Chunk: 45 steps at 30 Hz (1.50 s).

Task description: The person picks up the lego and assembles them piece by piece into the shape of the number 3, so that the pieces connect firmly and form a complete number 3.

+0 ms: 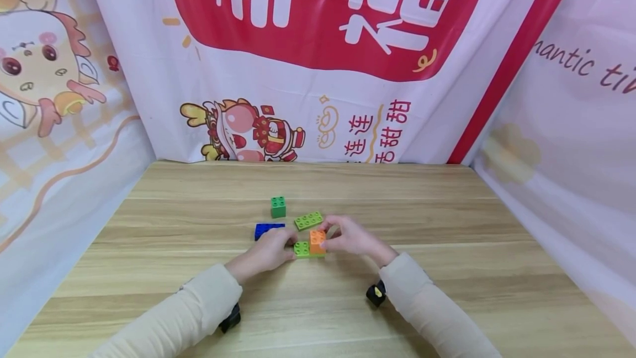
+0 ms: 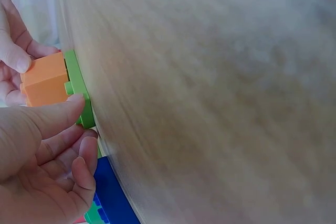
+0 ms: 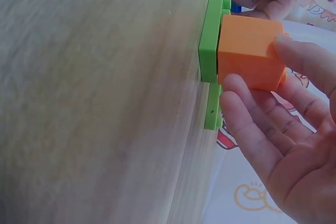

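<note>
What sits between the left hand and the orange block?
Between the left hand and the orange block lies the uncovered, studded end of the nearer light-green plate, as the head view shows.

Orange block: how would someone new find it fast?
On the wooden table, find the right hand, near the middle. It holds the orange block over one end of a light green plate. Its colour sets it apart from that plate, the blue block and dark green block.

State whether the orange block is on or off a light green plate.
On: wrist views show the orange block against the studded side of one light green plate. Fully pressed down: cannot tell.
</note>
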### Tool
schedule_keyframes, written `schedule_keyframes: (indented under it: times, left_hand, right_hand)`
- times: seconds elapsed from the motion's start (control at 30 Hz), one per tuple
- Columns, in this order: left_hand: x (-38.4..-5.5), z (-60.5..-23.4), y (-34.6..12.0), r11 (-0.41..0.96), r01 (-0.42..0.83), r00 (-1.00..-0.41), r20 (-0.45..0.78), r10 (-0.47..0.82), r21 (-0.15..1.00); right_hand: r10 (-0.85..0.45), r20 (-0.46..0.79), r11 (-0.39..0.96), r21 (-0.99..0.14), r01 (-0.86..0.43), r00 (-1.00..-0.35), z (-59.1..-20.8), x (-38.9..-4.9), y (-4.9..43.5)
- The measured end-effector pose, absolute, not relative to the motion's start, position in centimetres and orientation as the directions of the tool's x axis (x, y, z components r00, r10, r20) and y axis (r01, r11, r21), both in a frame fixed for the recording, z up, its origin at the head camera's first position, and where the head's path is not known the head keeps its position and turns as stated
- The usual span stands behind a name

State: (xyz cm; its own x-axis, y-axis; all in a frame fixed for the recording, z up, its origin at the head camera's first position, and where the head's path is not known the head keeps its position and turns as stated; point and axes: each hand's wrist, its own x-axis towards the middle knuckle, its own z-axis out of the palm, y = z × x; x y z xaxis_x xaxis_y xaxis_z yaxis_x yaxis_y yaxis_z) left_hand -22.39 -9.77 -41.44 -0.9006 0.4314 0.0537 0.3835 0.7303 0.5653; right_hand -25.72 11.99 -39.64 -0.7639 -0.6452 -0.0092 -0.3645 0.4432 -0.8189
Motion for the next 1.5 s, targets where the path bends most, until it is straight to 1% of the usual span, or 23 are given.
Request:
schedule_keyframes:
  times: [0.37, 0.67, 0.8, 1.33, 1.43, 1.5]
  left_hand:
    - [-22.4, -41.1, -10.0, 0.746, 0.371, -0.91, 0.056, 0.412, 0.553]
    - [-22.6, -41.3, -9.8, 0.739, 0.382, -0.903, 0.052, 0.427, 0.555]
    - [-22.6, -41.5, -9.8, 0.737, 0.376, -0.901, 0.034, 0.433, 0.561]
    - [-22.6, -41.5, -9.8, 0.734, 0.385, -0.9, 0.053, 0.432, 0.56]
    - [-22.6, -41.5, -9.8, 0.734, 0.381, -0.902, 0.05, 0.429, 0.563]
    - [-22.6, -41.5, -9.8, 0.733, 0.381, -0.902, 0.051, 0.429, 0.564]
  right_hand:
    - [-0.65, -0.012, 0.456, -0.806, -0.377, -0.76, -39.6, -26.0, 11.5]
    - [-0.663, 0.024, 0.427, -0.809, -0.405, -0.748, -39.3, -25.5, 11.6]
    - [-0.665, 0.014, 0.421, -0.819, -0.39, -0.747, -40.2, -26.0, 12.0]
    - [-0.67, -0.038, 0.433, -0.831, -0.349, -0.741, -40.1, -26.5, 12.5]
    - [-0.678, -0.024, 0.432, -0.822, -0.371, -0.735, -39.8, -26.9, 12.5]
    - [-0.687, 0.008, 0.418, -0.814, -0.404, -0.726, -39.5, -27.1, 12.5]
